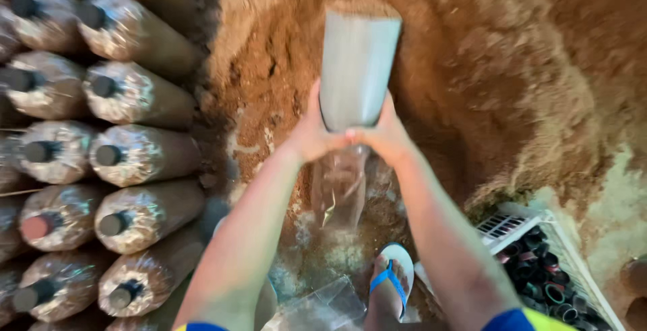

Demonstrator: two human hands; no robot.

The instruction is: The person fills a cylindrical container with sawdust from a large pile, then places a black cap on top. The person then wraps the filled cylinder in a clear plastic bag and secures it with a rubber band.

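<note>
Both hands grip the lower end of a grey scoop-shaped tube, its far end pushed into a heap of reddish-brown loose soil. My left hand holds its left side and my right hand its right side. Below the hands hangs a clear plastic bag partly filled with the brown stuff; the bag's mouth sits at the tube's near end, hidden by my fingers.
Stacked on the left are several filled plastic bags lying on their sides, with dark round caps. A white crate of dark rings stands lower right. My foot in a blue-strapped sandal rests beside loose clear bags.
</note>
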